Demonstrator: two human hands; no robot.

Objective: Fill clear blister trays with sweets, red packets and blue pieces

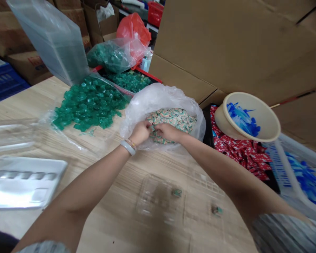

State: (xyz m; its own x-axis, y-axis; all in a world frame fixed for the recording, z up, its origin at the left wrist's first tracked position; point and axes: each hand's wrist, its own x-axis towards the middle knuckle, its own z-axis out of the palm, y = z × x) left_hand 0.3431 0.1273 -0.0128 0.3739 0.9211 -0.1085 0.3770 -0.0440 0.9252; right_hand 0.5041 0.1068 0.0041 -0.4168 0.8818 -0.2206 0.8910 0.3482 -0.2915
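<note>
A white plastic bag stands with its mouth rolled wide. Inside lies a heap of small flat pieces patterned in cream, orange and green. My left hand, with a pale bangle at the wrist, reaches over the bag's near left rim, its fingers drawn together at the heap. Close beside it, my right hand has curled fingers on the same pieces. Whatever lies between the fingertips is too small to make out. Nearer me are a clear plastic tray and a second clear tray, each with a small greenish piece.
Green translucent pieces are piled left of the bag, below a tilted clear bin. To the right, a cream bowl of blue items sits over red packets, beside a white basket. A white tray lies left.
</note>
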